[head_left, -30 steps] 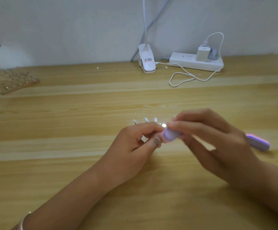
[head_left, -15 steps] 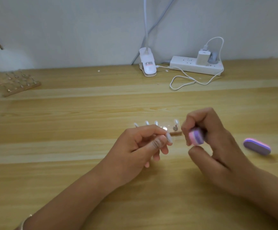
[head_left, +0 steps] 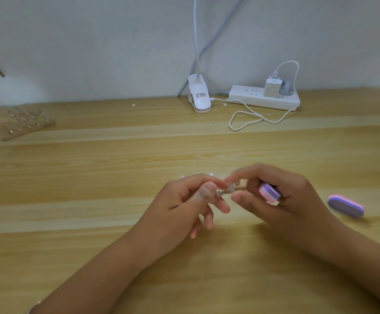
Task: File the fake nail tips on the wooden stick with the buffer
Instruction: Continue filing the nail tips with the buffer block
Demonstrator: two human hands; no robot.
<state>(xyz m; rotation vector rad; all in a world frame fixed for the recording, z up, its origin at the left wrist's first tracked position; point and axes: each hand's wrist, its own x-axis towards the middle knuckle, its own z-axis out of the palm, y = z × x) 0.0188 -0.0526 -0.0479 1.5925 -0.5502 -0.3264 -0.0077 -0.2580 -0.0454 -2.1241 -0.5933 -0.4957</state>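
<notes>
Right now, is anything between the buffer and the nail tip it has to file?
Yes: the right hand pinches the nail tip with forefinger and thumb, and the buffer sits tucked back in that hand, off the tip. Nothing else visible lies between.

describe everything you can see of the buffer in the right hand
The buffer is a small block that looks like foam, layered purple over pink with a pale strip at the bottom. Only one rounded end shows; the rest is hidden in the right hand, whose curled fingers hold it against the palm. It sits tilted, above the table, and does not touch the nail tip that the left hand pinches.
</notes>
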